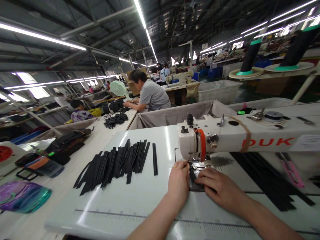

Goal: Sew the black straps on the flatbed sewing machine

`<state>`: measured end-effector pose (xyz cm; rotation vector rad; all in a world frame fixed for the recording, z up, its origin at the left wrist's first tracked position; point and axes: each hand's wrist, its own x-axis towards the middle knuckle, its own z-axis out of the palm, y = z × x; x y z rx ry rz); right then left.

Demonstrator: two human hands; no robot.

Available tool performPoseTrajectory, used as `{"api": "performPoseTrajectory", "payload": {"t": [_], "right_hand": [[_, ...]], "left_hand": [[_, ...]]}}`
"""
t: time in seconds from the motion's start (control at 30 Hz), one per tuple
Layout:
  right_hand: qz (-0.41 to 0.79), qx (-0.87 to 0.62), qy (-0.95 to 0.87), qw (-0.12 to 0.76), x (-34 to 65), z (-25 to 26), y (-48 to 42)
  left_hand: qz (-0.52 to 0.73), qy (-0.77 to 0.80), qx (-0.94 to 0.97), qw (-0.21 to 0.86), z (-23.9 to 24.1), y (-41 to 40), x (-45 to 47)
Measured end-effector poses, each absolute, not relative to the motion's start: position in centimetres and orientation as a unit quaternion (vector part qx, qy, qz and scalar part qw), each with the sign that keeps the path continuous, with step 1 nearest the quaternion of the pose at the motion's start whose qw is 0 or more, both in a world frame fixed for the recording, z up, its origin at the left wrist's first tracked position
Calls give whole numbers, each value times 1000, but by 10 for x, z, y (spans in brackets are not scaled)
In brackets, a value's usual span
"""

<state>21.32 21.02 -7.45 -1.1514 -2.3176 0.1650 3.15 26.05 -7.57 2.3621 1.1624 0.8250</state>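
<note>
A: The forearms [156, 216] are seen nearest, and the ruler marks [117, 216] on the white worktop [150, 196] are partly covered by them.

B: Where are the hands placed?

A: Both are set before the sewing machine [225, 136]. The left hand [179, 176] is laid just left of a black piece [192, 178], with its fingers drawn close together. The right hand [218, 185] is held on the other side, and the piece is touched by its fingertips, which are slightly parted.

B: And is the piece pinched?

A: That cannot be told for either grip, since the undersides are hidden. The piece itself is located between the hands, near the presser foot [199, 166].

B: What is laid out nearby?

A: To the left, a pile of black strips [113, 163] is spread, with a lone strip [155, 159] set apart beside it. More strips [262, 180] are laid partly under the machine's arm, with pink scissors [291, 170] beside them.

B: And farther off?

A: A purple bottle [25, 196] is stood at the far left. Beyond, a dark bundle [116, 106] is handled by a co-worker [153, 93] in grey, near a pale green fan [118, 88].
</note>
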Motion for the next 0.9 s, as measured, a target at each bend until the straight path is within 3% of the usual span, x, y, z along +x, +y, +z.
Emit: {"api": "performPoseTrajectory", "payload": {"t": [0.3,0.9], "right_hand": [[-45,-448,-857,249,210,-80,216],[-63,-452,-854,251,209,-83,216]], "left_hand": [[302,399,849,168,-75,260,32],[265,423,858,123,-82,264,37]]}}
